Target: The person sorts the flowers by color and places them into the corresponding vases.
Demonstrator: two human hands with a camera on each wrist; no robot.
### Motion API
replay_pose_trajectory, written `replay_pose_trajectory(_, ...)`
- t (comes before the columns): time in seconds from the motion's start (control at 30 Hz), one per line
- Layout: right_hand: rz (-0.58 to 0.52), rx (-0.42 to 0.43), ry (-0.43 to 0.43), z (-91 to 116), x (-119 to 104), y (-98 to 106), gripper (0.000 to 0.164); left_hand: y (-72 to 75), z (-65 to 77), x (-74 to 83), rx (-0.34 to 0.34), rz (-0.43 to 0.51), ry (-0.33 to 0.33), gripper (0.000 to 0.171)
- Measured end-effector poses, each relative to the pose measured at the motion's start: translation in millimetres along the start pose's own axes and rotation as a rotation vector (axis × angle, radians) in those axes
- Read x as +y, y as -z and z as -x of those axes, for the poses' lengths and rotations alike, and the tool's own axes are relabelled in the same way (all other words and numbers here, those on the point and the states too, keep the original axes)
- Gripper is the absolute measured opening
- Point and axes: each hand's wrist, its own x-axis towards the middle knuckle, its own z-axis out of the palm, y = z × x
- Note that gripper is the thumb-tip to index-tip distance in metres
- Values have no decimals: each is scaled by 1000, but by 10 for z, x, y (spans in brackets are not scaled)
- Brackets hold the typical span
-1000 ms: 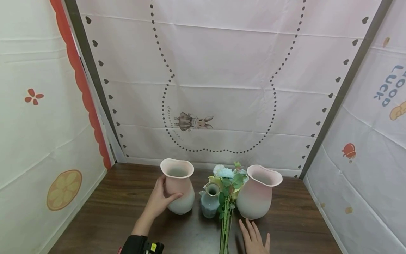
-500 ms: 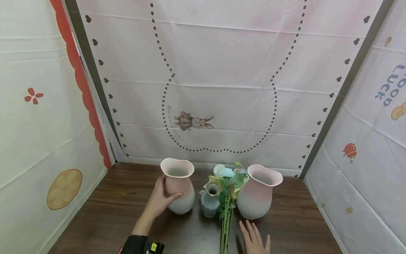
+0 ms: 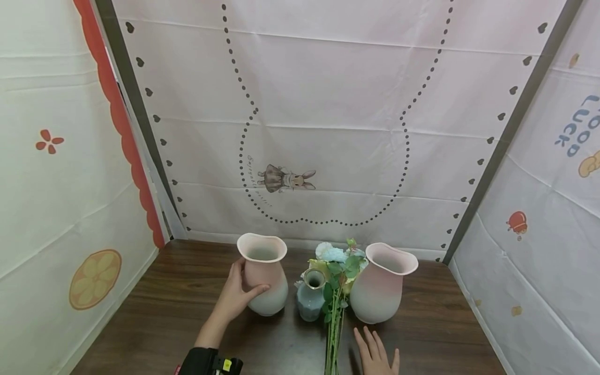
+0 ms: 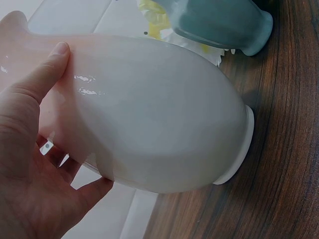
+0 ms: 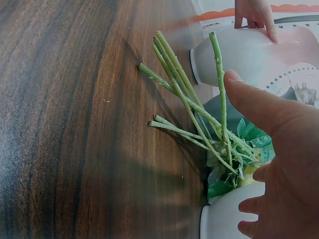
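Observation:
A pink-and-white vase (image 3: 269, 284) with a wavy rim stands upright on the left, and my left hand (image 3: 235, 291) grips its side. In the left wrist view the thumb and fingers (image 4: 47, 74) wrap round its upper body. My right hand (image 3: 375, 354) is low in the head view with fingers spread, holding nothing, in front of a second pink-and-white vase (image 3: 377, 291). Between the two vases stands a small blue-green vase (image 3: 310, 302). Beside it lies a bunch of artificial flowers (image 3: 335, 255), its green stems (image 5: 192, 107) towards me and near my right thumb.
Everything stands on a dark wooden table (image 3: 154, 307). Printed white cloth walls enclose it: a back wall (image 3: 323, 156), a left wall (image 3: 70, 198) with a red scalloped edge, and a right wall (image 3: 553, 250).
My right hand has drawn back very slightly towards me. My left hand and the vases and flowers look the same.

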Motion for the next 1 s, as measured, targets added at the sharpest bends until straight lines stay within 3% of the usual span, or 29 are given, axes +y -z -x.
replay_pose_trajectory(0.3, -17, -51, -21, -21, 38, -13, 102, -1, 1, -3, -2, 1, -2, 101)
replay_pose_trajectory(1.0, -16, -37, -9, 17, 70, -64, 98, 3, 14, -4, -5, -3, 6, 103)
